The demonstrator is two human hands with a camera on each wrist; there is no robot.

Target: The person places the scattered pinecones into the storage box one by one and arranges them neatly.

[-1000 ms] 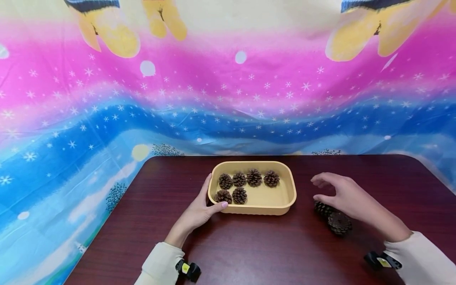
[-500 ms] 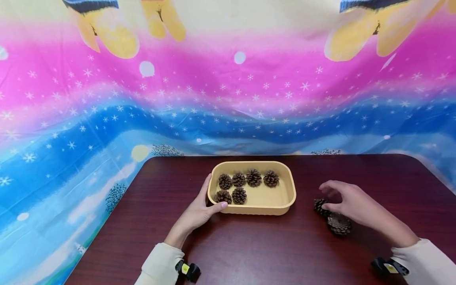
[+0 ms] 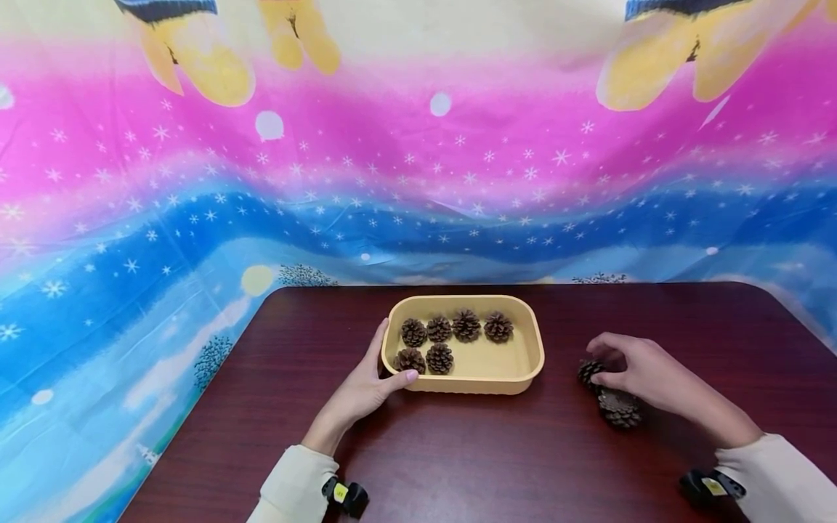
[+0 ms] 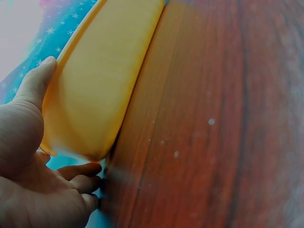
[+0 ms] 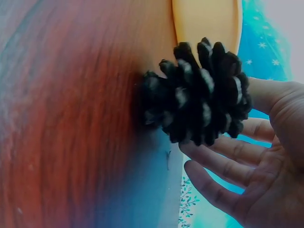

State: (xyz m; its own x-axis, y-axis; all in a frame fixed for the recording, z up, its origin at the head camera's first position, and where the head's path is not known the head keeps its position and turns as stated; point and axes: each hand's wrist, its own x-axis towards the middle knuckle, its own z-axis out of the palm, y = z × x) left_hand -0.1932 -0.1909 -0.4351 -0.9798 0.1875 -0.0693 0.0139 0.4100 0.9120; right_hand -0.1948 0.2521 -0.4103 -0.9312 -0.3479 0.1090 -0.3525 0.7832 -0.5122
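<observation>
A tan oblong tray [image 3: 538, 361] stands mid-table with several pine cones [image 3: 439, 330] in its left half. My left hand [image 3: 387, 363] grips the tray's left end, thumb on the near rim and fingers round the side; the left wrist view shows that hand [image 4: 28, 142] against the tray's wall [image 4: 104, 80]. To the right of the tray, my right hand [image 3: 593, 362] curls over a pine cone [image 3: 587, 372] on the table, thumb and fingers either side of it. The right wrist view shows this cone [image 5: 199, 90] between the thumb and fingers [image 5: 223, 161]. A second cone [image 3: 619, 408] lies just nearer me.
The dark red-brown table [image 3: 471, 450] has rounded far corners and is draped behind and to the left by a bright pink and blue cloth [image 3: 196, 218]. Wrist cameras [image 3: 346, 495] sit on both cream sleeves.
My right hand has come down and closed round the farther loose pine cone. The left hand and the tray have stayed still.
</observation>
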